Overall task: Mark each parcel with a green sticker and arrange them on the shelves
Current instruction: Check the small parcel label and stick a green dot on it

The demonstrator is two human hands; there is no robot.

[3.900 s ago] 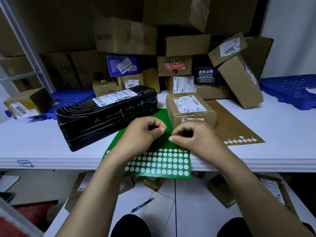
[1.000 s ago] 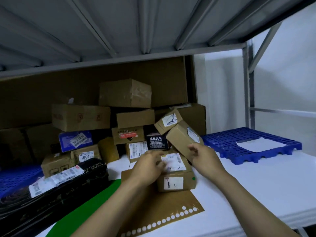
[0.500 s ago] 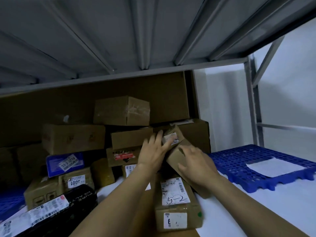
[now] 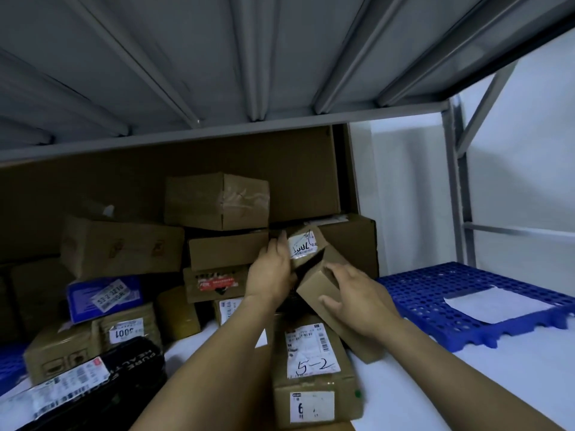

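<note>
Head view: left hand (image 4: pixel 273 272), fingers straight, braces the small labelled carton (image 4: pixel 303 245) on the far pile, likely to stop it sliding. Right hand (image 4: pixel 357 300) lies spread on the leaning carton (image 4: pixel 317 284) beneath. Near, parcel 5-2 (image 4: pixel 314 368) lies on the shelf (image 4: pixel 466 384), green sticker (image 4: pixel 357 392) on its right edge.

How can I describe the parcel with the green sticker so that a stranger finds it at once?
Look left of the blue pallet on the white shelf. Nearest the camera, right of the person's left forearm, lies a long brown parcel. Only it bears a handwritten "5-2" label and a green dot on its side.
</note>
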